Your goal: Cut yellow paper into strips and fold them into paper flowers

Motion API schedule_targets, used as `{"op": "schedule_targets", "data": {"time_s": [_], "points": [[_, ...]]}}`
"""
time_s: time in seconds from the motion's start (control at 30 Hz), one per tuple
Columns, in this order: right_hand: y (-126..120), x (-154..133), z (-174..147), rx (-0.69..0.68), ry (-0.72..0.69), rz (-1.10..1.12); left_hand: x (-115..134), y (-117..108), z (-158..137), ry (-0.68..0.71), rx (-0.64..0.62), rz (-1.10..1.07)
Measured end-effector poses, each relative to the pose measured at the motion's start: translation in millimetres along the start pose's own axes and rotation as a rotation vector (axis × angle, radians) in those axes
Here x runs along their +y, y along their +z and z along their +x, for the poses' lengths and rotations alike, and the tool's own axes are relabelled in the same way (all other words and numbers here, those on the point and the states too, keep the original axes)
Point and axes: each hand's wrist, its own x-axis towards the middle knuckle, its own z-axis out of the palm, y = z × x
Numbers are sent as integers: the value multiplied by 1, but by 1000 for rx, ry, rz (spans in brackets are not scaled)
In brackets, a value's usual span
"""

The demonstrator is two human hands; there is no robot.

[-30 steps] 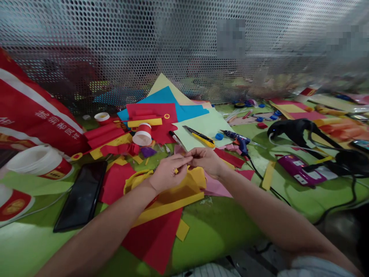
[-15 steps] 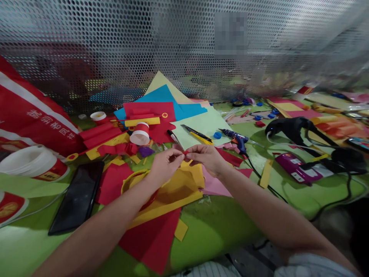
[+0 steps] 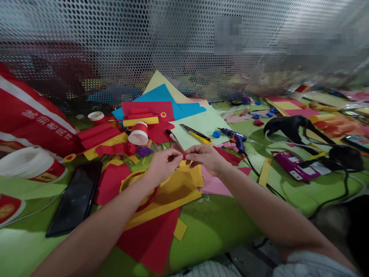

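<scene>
Between the fingertips, the left hand (image 3: 163,166) and right hand (image 3: 210,159) pinch a tiny red piece (image 3: 184,155). Under the fingers lies yellow craft sheet (image 3: 177,182); past them, a box cutter (image 3: 199,134).

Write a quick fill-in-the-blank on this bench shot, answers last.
1. The left hand and right hand pinch a ____ scrap.
2. The knife lies on a pale ____ sheet.
3. The glue gun lies to the ____ of the knife.
4. The power strip is ____.

Missing words: red; green; right; purple.
</scene>
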Motion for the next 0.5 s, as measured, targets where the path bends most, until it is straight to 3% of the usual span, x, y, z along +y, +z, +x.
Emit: {"op": "schedule_targets", "data": {"time_s": [0.1,0.17,0.23,0.3,0.33,0.4,0.5], "points": [[-14,-12,1,16,-27,-137,0,-1,0,-17,16,-39],[-39,-24,2,150,-42,-337,0,-1,0,-43,65,-102],[-75,-34,3,537,-42,-655,0,-1,1,-72,122,-160],[-113,-34,5,843,125,-1041,-1,-1,2,-85,159,-197],[-130,-32,7,889,249,-1158,-1,-1,2,-84,170,-208],[-156,-21,10,829,440,-1251,-3,-2,3,-79,183,-225],[-176,-2,17,787,445,-1247,-6,-2,4,-86,195,-264]]}}
